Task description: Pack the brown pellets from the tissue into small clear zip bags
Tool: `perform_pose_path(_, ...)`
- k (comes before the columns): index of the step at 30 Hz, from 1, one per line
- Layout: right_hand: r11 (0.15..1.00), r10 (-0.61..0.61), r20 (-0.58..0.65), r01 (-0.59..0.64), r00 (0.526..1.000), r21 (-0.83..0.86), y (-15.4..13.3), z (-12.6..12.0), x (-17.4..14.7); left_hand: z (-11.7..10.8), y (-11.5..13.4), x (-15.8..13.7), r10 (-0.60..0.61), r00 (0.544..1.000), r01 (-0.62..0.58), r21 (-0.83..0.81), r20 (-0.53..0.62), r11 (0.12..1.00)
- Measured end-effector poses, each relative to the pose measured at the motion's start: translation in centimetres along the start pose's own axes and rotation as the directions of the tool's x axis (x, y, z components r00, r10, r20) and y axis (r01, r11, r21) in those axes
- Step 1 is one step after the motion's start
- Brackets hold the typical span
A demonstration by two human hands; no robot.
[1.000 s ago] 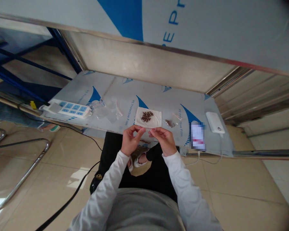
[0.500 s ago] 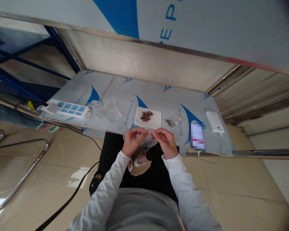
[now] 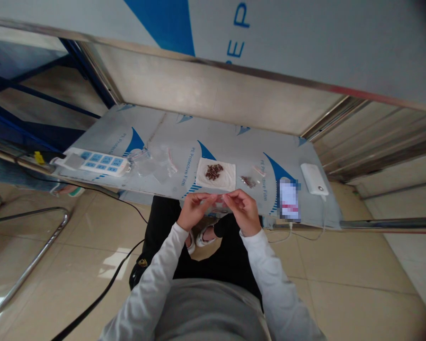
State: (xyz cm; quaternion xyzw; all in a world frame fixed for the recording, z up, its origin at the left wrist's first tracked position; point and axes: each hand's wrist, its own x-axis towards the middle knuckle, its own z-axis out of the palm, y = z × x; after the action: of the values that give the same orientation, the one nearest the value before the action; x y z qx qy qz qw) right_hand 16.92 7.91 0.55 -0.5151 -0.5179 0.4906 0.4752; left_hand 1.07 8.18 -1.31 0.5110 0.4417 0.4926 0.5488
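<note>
Both hands pinch a small clear zip bag [image 3: 218, 205] at the front edge of the shelf. My left hand [image 3: 193, 210] is closed on its left side, and my right hand [image 3: 244, 212] grips the other side. The fingertips nearly meet at the bag's top and cover much of it. Just beyond them lies a pile of small brown metal pieces [image 3: 213, 172], perhaps screws, on a white cloth or paper [image 3: 227, 179]. To its right rests another clear bag [image 3: 258, 171] beside a small heap of similar pieces [image 3: 247, 181]; whether they are inside is unclear.
Several clear bags [image 3: 154, 163] lie on the film-covered shelf [image 3: 184, 128]. Left of them is a white power strip [image 3: 102, 162]. A phone with a blurred screen [image 3: 289, 200] and a white power bank [image 3: 314, 179] with cables lie at right. An upper shelf [image 3: 287, 42] overhangs the back.
The fingertips have drawn a little closer along the bag's top, and its reddish strip is now more covered. The view has shifted slightly; the items on the shelf look unmoved.
</note>
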Motion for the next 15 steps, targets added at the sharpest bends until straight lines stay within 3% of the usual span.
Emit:
perform_pose_path(3,0.999,0.024,-0.018,-0.024,1.0,0.038,0.3,-0.2,0.1,-0.5,-0.1,0.1,-0.004,1.0,0.003,0.013,0.009,1.0)
perform_pose_path(9,0.993,0.118,0.129,-0.119,0.985,-0.002,-0.2,-1.2,-0.1,-0.3,-0.3,0.3,0.006,1.0,-0.003,0.121,-0.021,0.993)
perform_pose_path(11,0.992,0.119,0.058,-0.121,0.991,0.028,-0.3,-2.5,1.1,-0.5,-0.3,0.5,-0.024,0.998,0.03,0.106,-0.058,0.994)
perform_pose_path(13,0.992,0.106,-0.088,-0.099,0.99,0.076,0.3,-4.4,3.3,-1.1,-0.4,0.7,-0.048,0.986,0.061,0.075,-0.157,0.995)
perform_pose_path(15,0.993,0.109,-0.271,-0.096,0.956,0.062,1.7,-6.8,6.1,-2.2,-0.5,0.9,-0.059,0.956,0.077,0.05,-0.289,0.996)
